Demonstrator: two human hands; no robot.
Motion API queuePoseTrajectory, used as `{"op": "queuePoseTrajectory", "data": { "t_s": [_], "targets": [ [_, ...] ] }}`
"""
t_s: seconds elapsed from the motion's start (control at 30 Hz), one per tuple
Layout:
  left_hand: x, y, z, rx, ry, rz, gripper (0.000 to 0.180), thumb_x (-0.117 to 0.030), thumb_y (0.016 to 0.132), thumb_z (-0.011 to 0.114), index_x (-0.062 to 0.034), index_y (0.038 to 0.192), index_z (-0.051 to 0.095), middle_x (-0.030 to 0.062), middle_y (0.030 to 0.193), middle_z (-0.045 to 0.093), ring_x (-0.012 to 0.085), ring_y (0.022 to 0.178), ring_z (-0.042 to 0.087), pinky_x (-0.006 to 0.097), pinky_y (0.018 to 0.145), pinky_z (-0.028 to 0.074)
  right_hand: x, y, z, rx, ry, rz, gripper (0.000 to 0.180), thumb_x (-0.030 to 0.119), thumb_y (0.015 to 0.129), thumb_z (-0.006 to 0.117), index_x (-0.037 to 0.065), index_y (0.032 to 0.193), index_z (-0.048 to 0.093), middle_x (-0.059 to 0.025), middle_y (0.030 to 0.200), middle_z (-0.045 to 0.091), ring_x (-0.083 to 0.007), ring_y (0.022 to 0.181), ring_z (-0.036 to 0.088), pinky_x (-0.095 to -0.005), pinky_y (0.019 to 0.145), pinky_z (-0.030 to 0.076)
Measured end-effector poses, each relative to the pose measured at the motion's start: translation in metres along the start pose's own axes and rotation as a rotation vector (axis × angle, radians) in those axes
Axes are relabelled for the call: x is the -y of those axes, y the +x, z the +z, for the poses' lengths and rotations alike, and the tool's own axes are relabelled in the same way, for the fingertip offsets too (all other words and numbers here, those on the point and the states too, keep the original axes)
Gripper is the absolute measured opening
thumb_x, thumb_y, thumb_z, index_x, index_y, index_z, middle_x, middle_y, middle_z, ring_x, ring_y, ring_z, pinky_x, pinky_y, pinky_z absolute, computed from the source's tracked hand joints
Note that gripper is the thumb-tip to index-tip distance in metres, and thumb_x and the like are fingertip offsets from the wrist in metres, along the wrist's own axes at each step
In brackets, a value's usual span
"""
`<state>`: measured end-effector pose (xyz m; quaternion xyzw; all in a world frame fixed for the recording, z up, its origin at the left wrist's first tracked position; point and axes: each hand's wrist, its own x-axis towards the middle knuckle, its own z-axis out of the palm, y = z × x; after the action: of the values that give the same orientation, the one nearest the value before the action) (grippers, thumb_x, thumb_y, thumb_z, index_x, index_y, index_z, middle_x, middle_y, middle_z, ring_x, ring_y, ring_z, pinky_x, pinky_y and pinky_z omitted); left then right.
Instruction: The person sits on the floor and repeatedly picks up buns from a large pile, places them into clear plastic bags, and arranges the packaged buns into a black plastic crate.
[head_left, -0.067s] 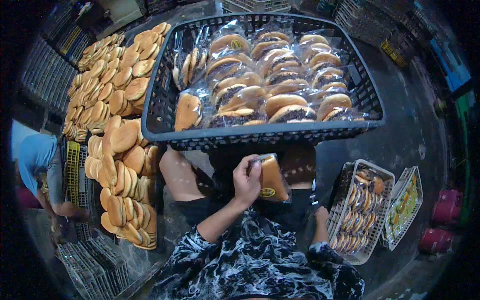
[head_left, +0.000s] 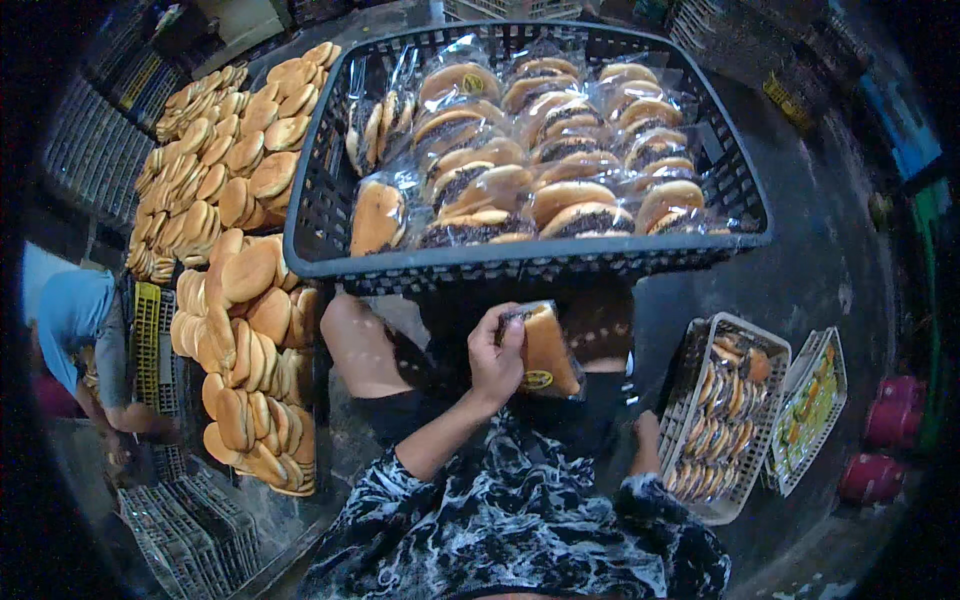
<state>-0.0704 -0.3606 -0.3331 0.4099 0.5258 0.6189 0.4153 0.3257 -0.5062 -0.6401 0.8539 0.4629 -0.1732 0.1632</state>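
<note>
My left hand [head_left: 494, 358] is closed round one edge of a wrapped bun [head_left: 550, 352], with the thumb across its front. The bun is golden brown, in a clear bag with a small yellow and black label low on it. Just beyond it stands a black plastic crate [head_left: 540, 258] with rows of wrapped buns [head_left: 575, 208], many showing a dark filling. My right hand [head_left: 647, 432] hangs low on the right, beside a pale crate [head_left: 722, 508] and apart from the wrapped bun. Its fingers are too dark and small to make out.
Unwrapped buns [head_left: 245, 280] lie heaped in long rows on the left. A person in a blue top [head_left: 75, 315] bends at the far left, near stacked crates [head_left: 195, 530]. The right-hand crate holds wrapped buns [head_left: 725, 410]; another crate [head_left: 805, 415] with green and orange packaging adjoins it.
</note>
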Motion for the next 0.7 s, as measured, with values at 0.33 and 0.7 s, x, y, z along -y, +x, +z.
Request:
{"op": "queuePoseTrajectory", "data": {
  "t_s": [0.33, 0.7],
  "targets": [
    [0.003, 0.005, -0.018, 0.141, 0.275, 0.745, 0.033, -0.035, 0.082, 0.051, -0.0014, 0.083, 0.053, 0.0126, 0.08, 0.053, 0.0244, 0.068, 0.053, 0.031, 0.059, 0.044, 0.248, -0.171, -0.396, 0.436, 1.057, -1.609, 0.022, 0.023, 0.079, 0.052, 0.001, 0.077, 0.053, -0.0173, 0.115, 0.047, -0.0215, 0.106, 0.043, -0.0328, 0.088, 0.033],
    [-0.023, 0.007, -0.036, 0.049, 0.138, 0.713, 0.041, -0.041, 0.085, 0.043, -0.0011, 0.083, 0.051, 0.0123, 0.073, 0.055, 0.0248, 0.064, 0.055, 0.032, 0.06, 0.045, 0.323, -0.165, -0.378, 0.632, 0.906, -1.035, 0.034, 0.023, 0.08, 0.056, -0.006, 0.098, 0.054, -0.0134, 0.087, 0.06, -0.0144, 0.079, 0.057, -0.026, 0.071, 0.044]
  ]
}}
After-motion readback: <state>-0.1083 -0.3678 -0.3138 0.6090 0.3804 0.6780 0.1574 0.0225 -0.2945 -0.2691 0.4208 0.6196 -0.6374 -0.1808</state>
